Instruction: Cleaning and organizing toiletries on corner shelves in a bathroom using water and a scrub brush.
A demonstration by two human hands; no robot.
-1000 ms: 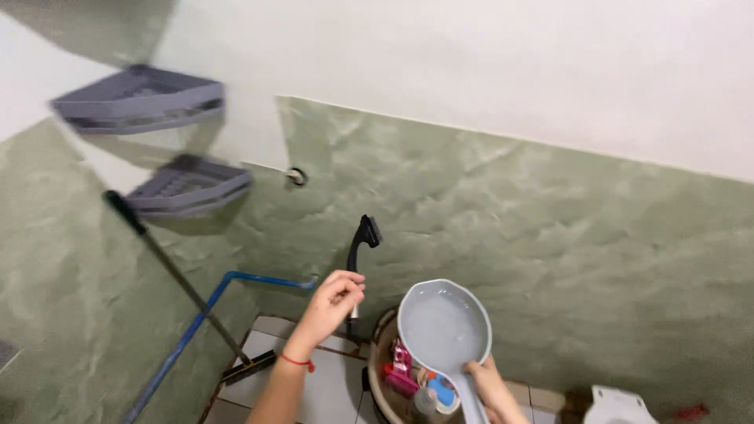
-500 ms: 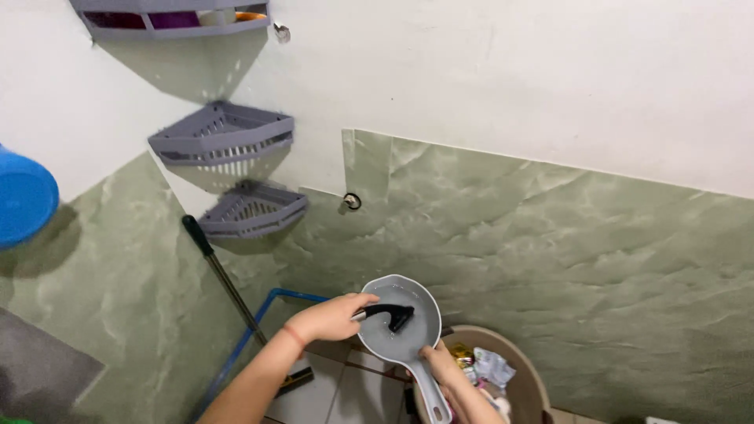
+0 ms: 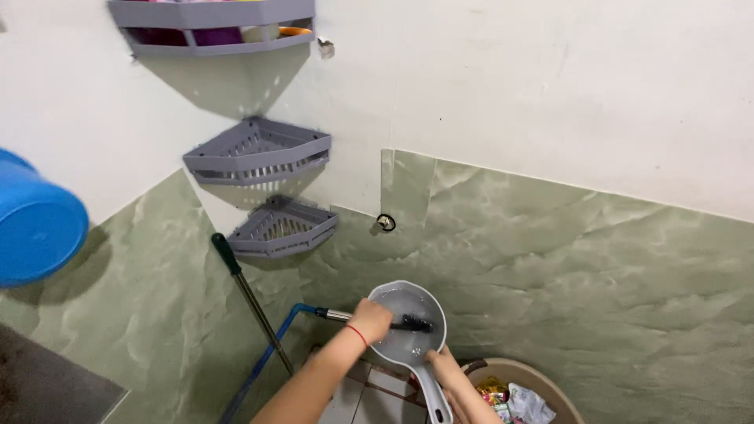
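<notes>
A black brush is dipping into a grey scoop of water.

Low in the middle of the frame, the left hand (image 3: 371,320) is gripping the brush (image 3: 412,323) handle, its bristles sitting inside the scoop (image 3: 408,314). The right hand (image 3: 444,369) is clenching the scoop's handle.

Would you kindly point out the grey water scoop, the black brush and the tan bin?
grey water scoop (image 3: 404,357): head view, on the bowl's near rim.
black brush (image 3: 416,323): head view, on its bristled head inside the scoop.
tan bin (image 3: 567,406): head view, on its right rim.
</notes>
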